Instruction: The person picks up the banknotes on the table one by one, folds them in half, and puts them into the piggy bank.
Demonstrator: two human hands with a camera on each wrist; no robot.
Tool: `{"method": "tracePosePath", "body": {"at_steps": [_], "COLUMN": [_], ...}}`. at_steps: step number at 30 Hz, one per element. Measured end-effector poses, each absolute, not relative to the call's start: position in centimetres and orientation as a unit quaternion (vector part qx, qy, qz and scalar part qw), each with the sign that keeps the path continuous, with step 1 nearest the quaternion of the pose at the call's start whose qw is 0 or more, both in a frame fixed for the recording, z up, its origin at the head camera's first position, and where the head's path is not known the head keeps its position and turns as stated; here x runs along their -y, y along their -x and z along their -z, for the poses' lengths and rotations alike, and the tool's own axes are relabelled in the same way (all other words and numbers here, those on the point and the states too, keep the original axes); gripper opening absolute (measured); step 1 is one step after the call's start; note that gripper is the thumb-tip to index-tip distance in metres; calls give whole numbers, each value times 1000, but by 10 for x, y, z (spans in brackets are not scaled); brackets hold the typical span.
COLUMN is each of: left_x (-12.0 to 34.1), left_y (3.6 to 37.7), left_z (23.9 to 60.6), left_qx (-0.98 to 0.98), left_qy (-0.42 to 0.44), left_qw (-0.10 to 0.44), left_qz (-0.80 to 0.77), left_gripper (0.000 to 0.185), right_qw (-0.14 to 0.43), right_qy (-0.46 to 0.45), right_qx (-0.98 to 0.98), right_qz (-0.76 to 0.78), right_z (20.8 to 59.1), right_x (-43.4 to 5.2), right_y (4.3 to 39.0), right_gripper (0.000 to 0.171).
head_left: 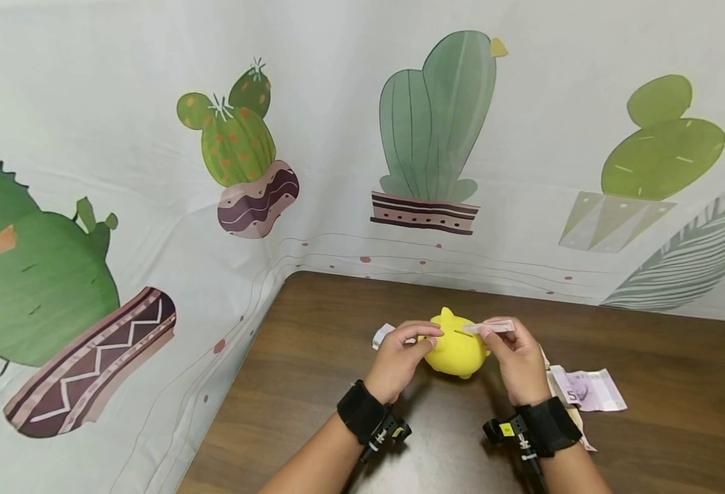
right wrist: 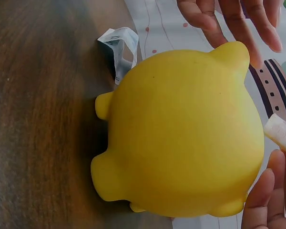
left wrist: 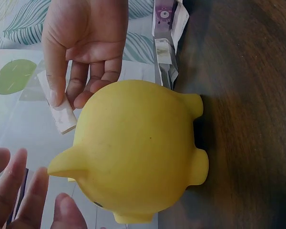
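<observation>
A yellow piggy bank point(head_left: 456, 355) stands on the brown table, its narrow slot point(head_left: 463, 332) facing up. My right hand point(head_left: 518, 357) pinches a small folded banknote point(head_left: 496, 326) between thumb and fingers, its free end over the top of the bank by the slot. In the left wrist view the note point(left wrist: 64, 118) shows as a flat, pale strip. At the bank's left side, my left hand point(head_left: 399, 353) has its fingers loosely extended near an ear point(left wrist: 69, 163) and holds nothing. The bank hides part of the right fingers in that view.
Beside my right wrist lie several banknotes, among them a purple one point(head_left: 597, 392) marked 5. A crumpled whitish piece point(right wrist: 121, 50) lies on the table point(head_left: 288, 384) left of the bank. A cactus-print cloth point(head_left: 337, 171) hangs behind and to the left.
</observation>
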State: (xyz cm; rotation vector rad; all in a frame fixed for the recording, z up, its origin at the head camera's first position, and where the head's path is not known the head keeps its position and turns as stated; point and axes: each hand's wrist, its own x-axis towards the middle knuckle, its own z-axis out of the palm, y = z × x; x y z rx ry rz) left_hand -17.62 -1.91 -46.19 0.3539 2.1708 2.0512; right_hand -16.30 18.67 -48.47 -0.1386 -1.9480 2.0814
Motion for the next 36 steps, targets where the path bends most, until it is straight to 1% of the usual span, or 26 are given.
{"method": "tracePosePath", "body": {"at_steps": [6,11,24,28,34,36], "left_x": [19,19,17,17,17,17], "left_y": [175,174,174,174,174,174], "left_z": [463,465,466,466,466,466], "left_qx": [-707,-707,-711,-711,-711,-712], "left_qy": [-129,-128,-132,-133,-136,-136], "left_qw": [93,108,109,108,105,104], "left_qz": [-689,-687,-682,-682,-682,-681], "left_gripper": [21,21,20,20,19,19], "right_qw": [133,136,166,184,226,231], "right_qy": [26,-2,-41,-61,-97,-100], "right_qx": [691,734,807,825,844,845], "right_qz": [-710,-666,-565,-531,-477,-472], "right_z": [485,487,492,494,496,496], "right_x": [-188,-190,-190,-188,-187,-187], "right_y": [162,162,163,162,161,161], "right_gripper": [26,23,16,16,15,15]}}
